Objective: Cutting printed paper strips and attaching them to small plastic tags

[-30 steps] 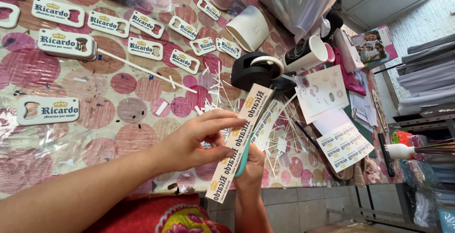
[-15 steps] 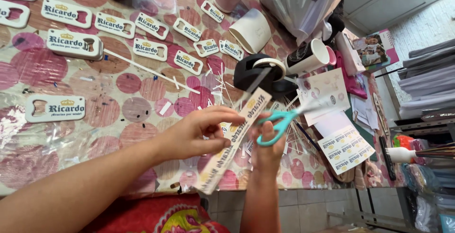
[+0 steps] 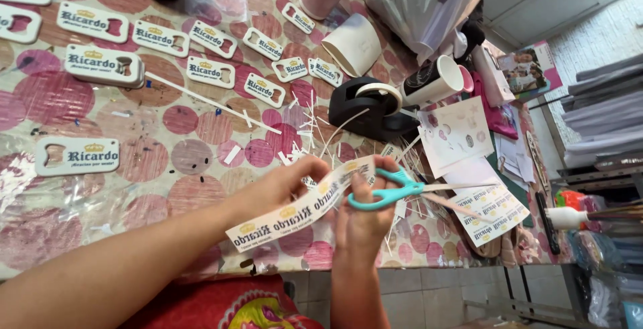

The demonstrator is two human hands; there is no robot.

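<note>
My left hand pinches a long white paper strip printed with repeated labels, held slanted over the table's near edge. My right hand grips turquoise-handled scissors, fingers through the loops, blades pointing right past the strip's upper end. The strip's upper end lies between the two hands, against the scissors' handles. Thin white paper trimmings lie scattered on the cloth just beyond my hands.
Several white label plaques lie in rows on the pink-dotted tablecloth. A black tape dispenser, a tipped mug, a white roll and printed label sheets sit to the right. Stacked papers stand at far right.
The strip has turned from steeply upright to a flatter slant. My right hand has come out from behind it with the scissors, which now point right beside its upper end.
</note>
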